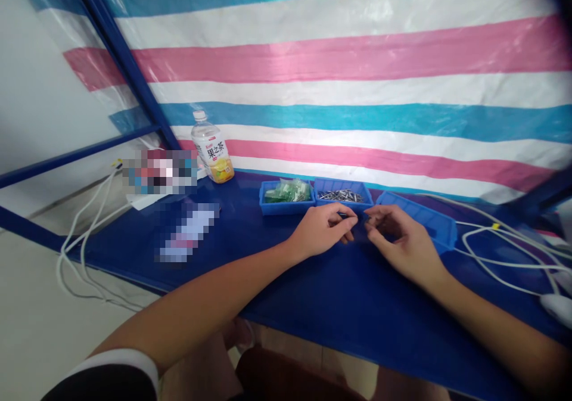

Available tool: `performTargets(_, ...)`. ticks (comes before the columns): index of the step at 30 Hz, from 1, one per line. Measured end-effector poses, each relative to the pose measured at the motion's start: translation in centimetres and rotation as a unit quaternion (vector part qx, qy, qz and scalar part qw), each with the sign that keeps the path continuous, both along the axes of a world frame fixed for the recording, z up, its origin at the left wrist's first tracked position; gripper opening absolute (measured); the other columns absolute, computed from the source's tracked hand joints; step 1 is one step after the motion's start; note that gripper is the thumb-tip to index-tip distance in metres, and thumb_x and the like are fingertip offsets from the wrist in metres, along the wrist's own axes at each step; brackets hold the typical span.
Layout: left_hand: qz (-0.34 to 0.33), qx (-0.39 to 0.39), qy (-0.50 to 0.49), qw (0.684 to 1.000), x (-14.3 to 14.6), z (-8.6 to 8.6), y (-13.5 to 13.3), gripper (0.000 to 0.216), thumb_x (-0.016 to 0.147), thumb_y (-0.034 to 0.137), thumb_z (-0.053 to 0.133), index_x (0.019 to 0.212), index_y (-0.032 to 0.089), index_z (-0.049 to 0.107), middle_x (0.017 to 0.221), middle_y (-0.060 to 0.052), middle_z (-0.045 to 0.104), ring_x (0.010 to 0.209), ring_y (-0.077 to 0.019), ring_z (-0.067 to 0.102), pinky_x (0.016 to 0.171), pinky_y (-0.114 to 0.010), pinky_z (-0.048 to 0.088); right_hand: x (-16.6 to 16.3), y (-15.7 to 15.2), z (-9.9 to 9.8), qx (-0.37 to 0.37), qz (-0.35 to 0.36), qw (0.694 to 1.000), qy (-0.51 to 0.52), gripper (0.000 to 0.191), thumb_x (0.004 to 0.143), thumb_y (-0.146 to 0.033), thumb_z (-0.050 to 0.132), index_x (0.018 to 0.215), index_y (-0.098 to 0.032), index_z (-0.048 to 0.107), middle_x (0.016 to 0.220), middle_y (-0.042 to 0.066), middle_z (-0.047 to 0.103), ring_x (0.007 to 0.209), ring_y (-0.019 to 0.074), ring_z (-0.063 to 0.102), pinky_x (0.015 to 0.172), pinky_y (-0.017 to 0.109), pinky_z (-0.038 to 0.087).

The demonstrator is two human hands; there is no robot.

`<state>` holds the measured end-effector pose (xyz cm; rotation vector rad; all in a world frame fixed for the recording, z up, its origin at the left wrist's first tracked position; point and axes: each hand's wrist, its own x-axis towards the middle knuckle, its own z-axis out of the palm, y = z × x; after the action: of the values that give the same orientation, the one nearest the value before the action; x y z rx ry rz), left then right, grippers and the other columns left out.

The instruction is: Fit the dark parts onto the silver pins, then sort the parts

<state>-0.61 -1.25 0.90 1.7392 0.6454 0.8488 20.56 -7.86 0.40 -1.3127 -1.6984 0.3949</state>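
Left grip (320, 228) and right grip (404, 240) sit curled — whether pinching anything, I can't tell — blue bin (342, 185) of metal pieces (340, 196) just beyond.

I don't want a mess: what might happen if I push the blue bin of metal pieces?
The blue bin would probably slide rather than tip, being low and wide. Its walls look like stiff plastic, so they likely won't flop. The metal pieces look loose, so they may rattle.

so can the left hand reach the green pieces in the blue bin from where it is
Probably yes: the left hand is close to the open-topped blue bin, and nothing visible stands between it and the green pieces, though it may already hold something.
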Motion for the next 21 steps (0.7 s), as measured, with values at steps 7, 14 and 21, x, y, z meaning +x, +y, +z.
performTargets(7,-0.016,0.068,0.022,0.997,0.0,-0.2,-0.4,0.038,0.102,0.033,0.066,0.136,0.018,0.073,0.120,-0.011,0.083,0.104,-0.0239,0.081,0.097,-0.036,0.064,0.0,-0.1,-0.1,0.013,-0.011,0.999,-0.029,0.010,0.098,-0.037,0.072,0.100,-0.027,0.073,0.099,0.005,0.076,0.079,0.0228,0.073,0.067,0.037,0.059)
performTargets(14,0.000,0.073,-0.003,0.997,0.2,-0.7,0.1,0.028,0.099,0.024,0.068,0.124,0.016,0.078,0.121,-0.012,0.082,0.109,-0.0252,0.080,0.103,-0.040,0.063,0.2,0.3,-0.2,0.031,0.017,0.998,-0.056,0.009,0.097,-0.033,0.074,0.104,-0.027,0.075,0.098,0.005,0.075,0.084,0.0228,0.071,0.068,0.036,0.059)
performTargets(21,0.032,0.001,-0.040,0.999,0.2,-1.1,0.6,0.019,0.089,0.013,0.077,0.106,0.016,0.069,0.102,-0.011,0.083,0.095,-0.0224,0.082,0.091,-0.038,0.066,0.0,0.0,0.0,0.004,0.043,0.996,-0.075,0.015,0.101,-0.037,0.069,0.110,-0.029,0.078,0.107,0.007,0.078,0.093,0.0257,0.075,0.068,0.036,0.061)
